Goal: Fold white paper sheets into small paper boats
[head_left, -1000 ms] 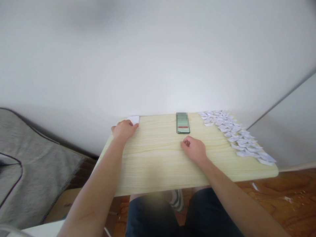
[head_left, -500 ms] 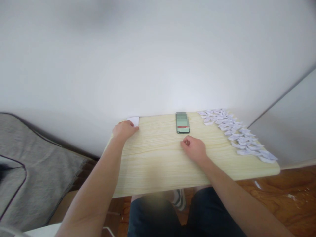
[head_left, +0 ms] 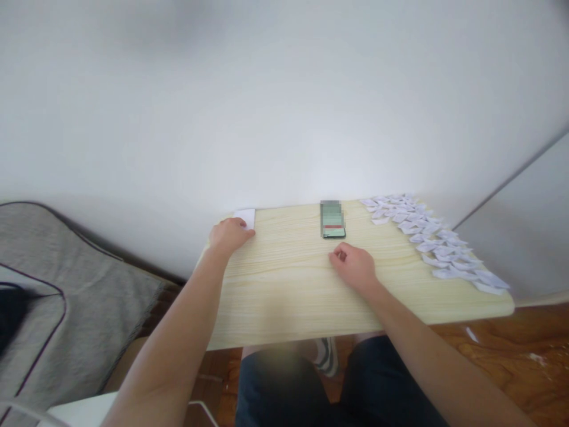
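Note:
At the back left of the table, my left hand (head_left: 231,233) rests over the near part of some white paper (head_left: 246,216). Its fingers are curled, and the thumb lies at the paper's near right corner. Whether this is one sheet or a stack is hard to tell. My right hand (head_left: 354,267) lies on the tabletop with its fingers curled into a loose fist, and nothing shows in it. Just beyond the right hand is a phone (head_left: 333,220), lying flat with its screen lit and blurred.
Several folded white paper pieces (head_left: 427,228) cover the table's right side in rows. The pale wooden table (head_left: 284,279) stands against a white wall (head_left: 284,107). A grey fabric-covered item (head_left: 98,302) is at the left. Paper scraps (head_left: 472,335) lie on the wooden floor.
The whole view has shifted slightly, so the table and hands appear a little further right. My left fingers have curled slightly at the paper; the right hand keeps its pose.

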Available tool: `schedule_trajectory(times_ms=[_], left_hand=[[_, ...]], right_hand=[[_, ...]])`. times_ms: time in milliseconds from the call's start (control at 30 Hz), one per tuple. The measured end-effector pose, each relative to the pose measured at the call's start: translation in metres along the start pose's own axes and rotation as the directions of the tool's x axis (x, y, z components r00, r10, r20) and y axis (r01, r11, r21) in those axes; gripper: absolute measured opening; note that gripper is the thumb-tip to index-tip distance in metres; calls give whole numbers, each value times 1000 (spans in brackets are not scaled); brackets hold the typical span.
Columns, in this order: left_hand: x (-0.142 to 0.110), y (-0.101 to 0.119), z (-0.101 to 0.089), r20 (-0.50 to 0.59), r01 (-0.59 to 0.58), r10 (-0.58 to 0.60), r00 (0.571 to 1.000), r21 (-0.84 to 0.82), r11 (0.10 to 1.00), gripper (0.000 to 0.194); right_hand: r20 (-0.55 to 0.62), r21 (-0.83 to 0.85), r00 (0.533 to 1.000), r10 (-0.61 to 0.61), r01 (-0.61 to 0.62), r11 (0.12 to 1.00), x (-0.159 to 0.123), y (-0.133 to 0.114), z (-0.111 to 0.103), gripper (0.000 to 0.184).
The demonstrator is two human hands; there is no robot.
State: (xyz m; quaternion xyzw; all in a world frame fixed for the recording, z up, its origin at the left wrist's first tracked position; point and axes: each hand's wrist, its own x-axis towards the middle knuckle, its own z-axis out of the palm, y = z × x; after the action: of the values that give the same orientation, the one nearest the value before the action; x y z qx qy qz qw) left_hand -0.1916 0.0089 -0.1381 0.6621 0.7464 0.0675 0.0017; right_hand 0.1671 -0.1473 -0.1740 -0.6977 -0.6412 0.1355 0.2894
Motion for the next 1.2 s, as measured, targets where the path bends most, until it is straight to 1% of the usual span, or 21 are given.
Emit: schedule_trajectory(times_ms=[200,400,633,767,900,1200], left_hand=[[-8,1,0,-28,-1,1,1000,-15,1000,42],[-19,-2,5,-71,5,-9,997,-58,998,48],[-16,-13,3,-49,15,-21,999,-112,994,45],[-16,-12,3,-54,12,-18,998,-105,994,44],[-18,-10,4,-62,9,-14,998,-94,995,48],[-20,-7,1,-56,6,-10,998,-76,997,53]], right_hand=[[-2,6,1000,-4,4,1000,0,0,0,18],[-8,0,1000,1,-1,1000,0,0,0,19],[-5,7,1000,-4,5,1000,-1,0,-1,19],[-6,5,1000,0,0,1000,-1,0,-1,19],[-5,4,1000,-3,3,1000,0,0,0,19],[-4,7,1000,0,0,1000,-1,-1,-1,20]])
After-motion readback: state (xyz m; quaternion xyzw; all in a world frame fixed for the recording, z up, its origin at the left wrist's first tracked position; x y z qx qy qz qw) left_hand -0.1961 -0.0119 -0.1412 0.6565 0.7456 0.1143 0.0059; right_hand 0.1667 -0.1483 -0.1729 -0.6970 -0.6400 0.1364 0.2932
